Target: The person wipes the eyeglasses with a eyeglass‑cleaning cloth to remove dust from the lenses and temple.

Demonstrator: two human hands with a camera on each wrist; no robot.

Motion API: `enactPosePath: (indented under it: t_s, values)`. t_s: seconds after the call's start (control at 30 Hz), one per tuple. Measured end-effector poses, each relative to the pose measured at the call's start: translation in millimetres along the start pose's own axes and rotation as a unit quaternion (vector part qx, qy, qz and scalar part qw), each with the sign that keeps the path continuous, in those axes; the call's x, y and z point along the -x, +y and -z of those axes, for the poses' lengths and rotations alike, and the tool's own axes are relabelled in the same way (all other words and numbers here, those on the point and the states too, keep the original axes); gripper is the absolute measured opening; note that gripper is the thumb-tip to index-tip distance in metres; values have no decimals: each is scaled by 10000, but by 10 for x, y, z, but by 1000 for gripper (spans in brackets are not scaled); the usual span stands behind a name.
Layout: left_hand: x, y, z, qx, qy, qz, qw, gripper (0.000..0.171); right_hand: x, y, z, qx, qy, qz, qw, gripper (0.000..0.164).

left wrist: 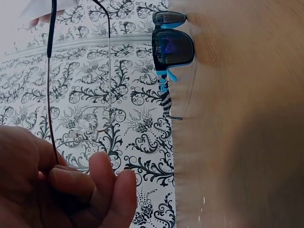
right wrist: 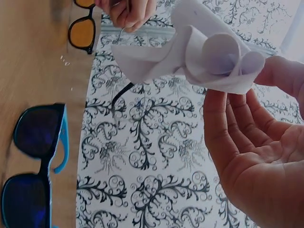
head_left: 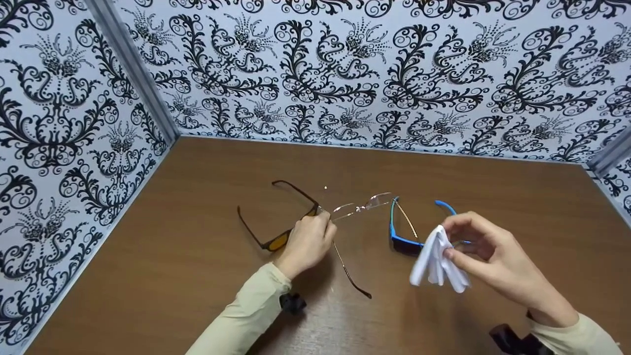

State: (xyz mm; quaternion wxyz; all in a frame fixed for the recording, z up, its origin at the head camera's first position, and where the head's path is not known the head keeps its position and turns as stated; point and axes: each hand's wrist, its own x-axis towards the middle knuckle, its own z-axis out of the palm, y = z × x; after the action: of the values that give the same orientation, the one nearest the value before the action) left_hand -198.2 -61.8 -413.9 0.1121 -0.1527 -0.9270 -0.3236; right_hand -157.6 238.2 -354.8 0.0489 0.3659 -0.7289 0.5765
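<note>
My left hand (head_left: pixel 306 242) pinches clear, thin-framed eyeglasses (head_left: pixel 378 200) near one hinge, with the lenses pointing right and a dark-tipped temple toward me. In the left wrist view, the fingers grip the base of that thin temple (left wrist: pixel 49 95). A folded white cloth (head_left: pixel 430 261) droops from my right hand (head_left: pixel 508 261), pinched between thumb and fingers; its loose folds show in the right wrist view (right wrist: pixel 190 57). Blue-and-black sunglasses (head_left: pixel 405 245) stand on the table behind the cloth, partly hidden by it. Yellow-lensed black glasses (head_left: pixel 278 242) lie beside my left hand, which covers part of them.
The brown wooden table (head_left: pixel 162 236) is bounded by walls with black floral scrolls on white (head_left: pixel 335 64). A tiny white speck (head_left: pixel 325 187) lies behind the glasses. Dark wrist-worn devices (head_left: pixel 293 302) sit at both sleeves.
</note>
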Motion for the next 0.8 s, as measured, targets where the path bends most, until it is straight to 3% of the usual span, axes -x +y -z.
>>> enactPosePath:
  t_s: [0.23,0.43,0.57,0.8]
  values:
    - [-5,24,-3,40,-145,18,9999,22,-101,-55,-100,-40,-473,135,9988,41]
    - [-2,34,18,300,-137,-211,9992,26,-79,54,-150,118,-461,1,9989,37]
    - [9,26,44,475,-232,-255,9983,27,-22,147,-93,605,-359,-24,9975,35]
    - [26,38,70,793,-608,-225,9947,26,15,280,-16,1729,-170,142,9847,36]
